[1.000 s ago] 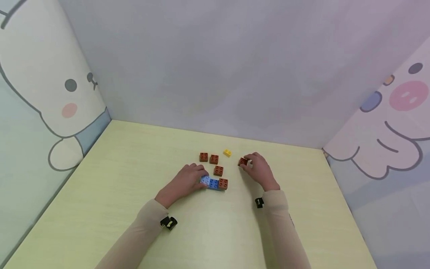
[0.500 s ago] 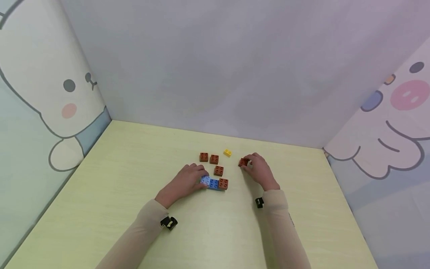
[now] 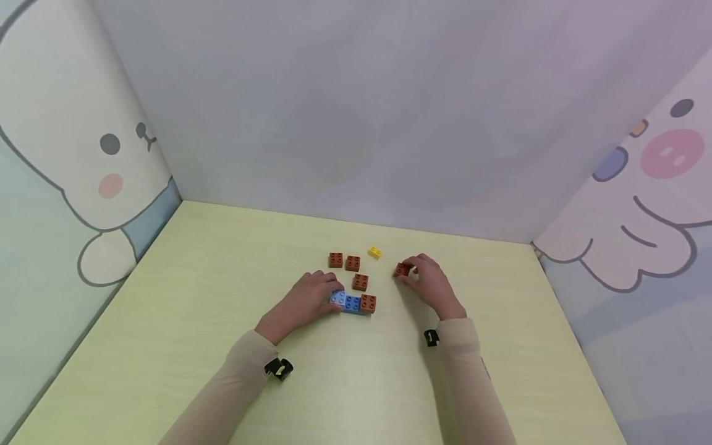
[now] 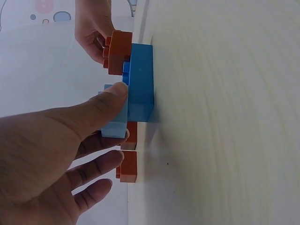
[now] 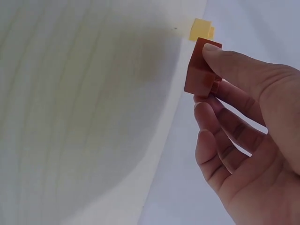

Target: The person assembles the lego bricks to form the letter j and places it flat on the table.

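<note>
My left hand (image 3: 305,304) pinches a light blue brick (image 3: 337,298) between thumb and fingers, at the left end of a longer blue brick (image 4: 141,84). A reddish-brown brick (image 3: 368,303) sits on the right end of that blue brick, with blue studs (image 3: 352,303) showing between the two. Farther right, my right hand (image 3: 432,288) holds another reddish-brown brick (image 5: 203,70) by thumb and fingertips. In the right wrist view its studs face the palm. Whether this brick touches the table is hard to tell.
Behind the blue brick lie three loose reddish-brown bricks (image 3: 360,282). A small yellow brick (image 3: 375,253) lies farther back, left of my right hand. The pale yellow table (image 3: 267,247) meets a grey-white backdrop (image 3: 356,123), with cartoon-printed panels (image 3: 61,161) on both sides.
</note>
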Demonstrator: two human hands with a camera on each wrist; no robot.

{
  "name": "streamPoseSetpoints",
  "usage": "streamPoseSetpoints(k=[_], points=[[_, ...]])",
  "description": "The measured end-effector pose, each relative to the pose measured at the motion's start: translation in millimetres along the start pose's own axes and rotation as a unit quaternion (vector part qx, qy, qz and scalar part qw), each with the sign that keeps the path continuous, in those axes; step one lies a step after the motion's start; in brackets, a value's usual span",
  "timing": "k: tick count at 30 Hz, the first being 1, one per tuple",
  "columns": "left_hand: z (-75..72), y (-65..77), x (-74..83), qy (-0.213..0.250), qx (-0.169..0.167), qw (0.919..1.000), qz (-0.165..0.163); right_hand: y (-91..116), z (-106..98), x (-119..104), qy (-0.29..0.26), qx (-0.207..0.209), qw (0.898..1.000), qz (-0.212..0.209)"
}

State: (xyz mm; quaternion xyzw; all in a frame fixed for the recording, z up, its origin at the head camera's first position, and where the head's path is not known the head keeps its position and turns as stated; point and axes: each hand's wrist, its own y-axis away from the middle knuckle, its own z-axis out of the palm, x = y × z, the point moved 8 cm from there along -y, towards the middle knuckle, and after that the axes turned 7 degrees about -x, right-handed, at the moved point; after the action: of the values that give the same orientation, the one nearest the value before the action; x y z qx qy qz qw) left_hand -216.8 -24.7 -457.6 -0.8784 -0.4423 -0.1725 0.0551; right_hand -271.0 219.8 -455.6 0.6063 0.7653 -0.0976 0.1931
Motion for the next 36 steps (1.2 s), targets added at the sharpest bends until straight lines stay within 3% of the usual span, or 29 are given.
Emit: streamPoseSetpoints(k=[17,36], points=[[0.3,-1.2,-1.7,0.002,-0.003,1.0000,-0.001,22.8,-4.1,-37.0,-0.022,-0.009,0.999,-0.046],[-1.0,0.0,0.8,0.012,-0.007,0.9999,0.003,42.1,4.0,-67.7,-0.055,-0.045,0.994,-0.081]])
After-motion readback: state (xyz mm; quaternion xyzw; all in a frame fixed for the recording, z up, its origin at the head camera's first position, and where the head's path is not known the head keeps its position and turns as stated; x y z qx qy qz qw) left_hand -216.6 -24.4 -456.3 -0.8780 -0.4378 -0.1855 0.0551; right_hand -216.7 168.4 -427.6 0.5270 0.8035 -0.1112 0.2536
